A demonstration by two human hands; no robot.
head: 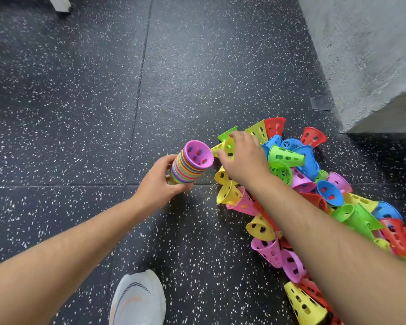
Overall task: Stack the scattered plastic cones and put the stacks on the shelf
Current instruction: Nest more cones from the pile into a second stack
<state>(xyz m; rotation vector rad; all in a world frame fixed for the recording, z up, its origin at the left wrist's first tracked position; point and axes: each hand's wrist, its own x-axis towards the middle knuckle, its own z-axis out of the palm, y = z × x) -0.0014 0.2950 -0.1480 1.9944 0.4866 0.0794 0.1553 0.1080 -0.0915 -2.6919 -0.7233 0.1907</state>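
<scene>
Stack [190, 165] left — yellow cone [217, 148] right

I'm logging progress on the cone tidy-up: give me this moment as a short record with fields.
left hand: grips the tilted stack, pink cone outermost
right hand: pinches a yellow cone at the edge of the pile nearest the stack
pile: many loose cones on the floor, near the wall
shelf: not in view
other: shoe at the bottom edge
</scene>
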